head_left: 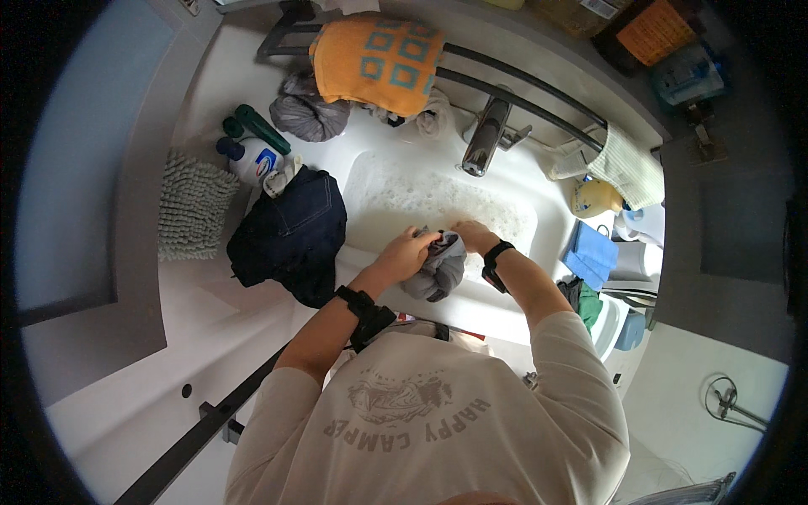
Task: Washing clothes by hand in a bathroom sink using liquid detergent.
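Note:
A wad of grey cloth (pixel 438 276) is bunched at the near edge of the white sink (pixel 549 187), over soapy water (pixel 421 198). My left hand (pixel 407 255) grips its upper left side, thumb and fingers pinched on the fabric. At its right side my right hand (pixel 475 237) is closed on the cloth, the fingertips partly hidden. Whether the cloth is a garment cannot be made out. Straight ahead, past the water, stands a chrome faucet (pixel 486 139).
Dark blue jeans (pixel 299 236) hang over the sink's left rim, near a white bottle (pixel 257 160) and a grey bundle (pixel 310 116). An orange towel (pixel 379 63) drapes over a black rail (pixel 522 82). Rightward are a yellow bottle (pixel 598 198) and blue cloths (pixel 592 255).

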The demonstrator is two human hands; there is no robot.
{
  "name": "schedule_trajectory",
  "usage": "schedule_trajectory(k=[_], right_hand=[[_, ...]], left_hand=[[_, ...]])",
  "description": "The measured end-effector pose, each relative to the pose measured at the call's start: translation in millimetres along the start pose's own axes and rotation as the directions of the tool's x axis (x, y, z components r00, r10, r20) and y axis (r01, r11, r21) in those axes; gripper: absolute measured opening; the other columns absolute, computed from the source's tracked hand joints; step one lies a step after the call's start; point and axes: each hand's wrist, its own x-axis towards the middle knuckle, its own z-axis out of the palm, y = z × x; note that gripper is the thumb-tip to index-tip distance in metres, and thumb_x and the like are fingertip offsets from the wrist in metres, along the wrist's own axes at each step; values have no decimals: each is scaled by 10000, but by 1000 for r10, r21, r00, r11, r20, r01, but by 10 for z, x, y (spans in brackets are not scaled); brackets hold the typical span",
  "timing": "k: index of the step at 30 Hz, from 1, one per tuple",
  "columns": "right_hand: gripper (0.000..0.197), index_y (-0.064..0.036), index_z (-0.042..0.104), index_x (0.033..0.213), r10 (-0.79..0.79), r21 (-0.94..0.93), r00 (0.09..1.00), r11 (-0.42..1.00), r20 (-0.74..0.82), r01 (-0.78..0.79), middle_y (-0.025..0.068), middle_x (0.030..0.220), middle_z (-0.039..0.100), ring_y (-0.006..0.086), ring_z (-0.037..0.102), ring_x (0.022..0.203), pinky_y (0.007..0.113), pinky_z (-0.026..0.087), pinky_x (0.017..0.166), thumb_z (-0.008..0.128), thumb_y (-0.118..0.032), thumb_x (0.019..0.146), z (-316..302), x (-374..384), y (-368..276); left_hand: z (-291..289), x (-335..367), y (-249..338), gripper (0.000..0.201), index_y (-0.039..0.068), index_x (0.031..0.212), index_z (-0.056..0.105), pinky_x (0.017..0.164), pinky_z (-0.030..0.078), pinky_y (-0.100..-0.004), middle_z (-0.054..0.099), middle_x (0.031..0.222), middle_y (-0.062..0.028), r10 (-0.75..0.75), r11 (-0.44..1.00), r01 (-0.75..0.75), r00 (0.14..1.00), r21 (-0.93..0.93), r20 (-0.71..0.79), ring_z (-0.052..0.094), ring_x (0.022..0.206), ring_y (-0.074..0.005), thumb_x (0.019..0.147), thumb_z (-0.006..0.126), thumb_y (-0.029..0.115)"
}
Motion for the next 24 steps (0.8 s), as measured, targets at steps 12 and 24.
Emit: schedule_trajectory(k=[12, 24], right_hand=[[257, -69, 600, 1008, 104, -154, 995, 983, 4, -102, 90, 1062, 585, 226, 527, 1033, 348, 368, 910, 451, -92, 800, -233, -175, -197], [370, -40, 482, 1137, 108, 318, 881, 947, -461, 51, 166, 1213, 457, 275, 422, 1137, 348, 377, 915, 453, -63, 768, -42, -198, -97]], left_hand=[[15, -13, -53, 312, 138, 1123, 505, 793, 428, -433, 493, 1057, -200, -1, 1000, 1, 1000, -25, -29, 500, 938, -378, 815, 467, 111], [-41, -44, 9, 312, 47, 1118, 500, 835, 399, -388, 532, 1016, -201, 27, 998, -29, 999, -49, -39, 488, 962, -342, 814, 431, 52]])
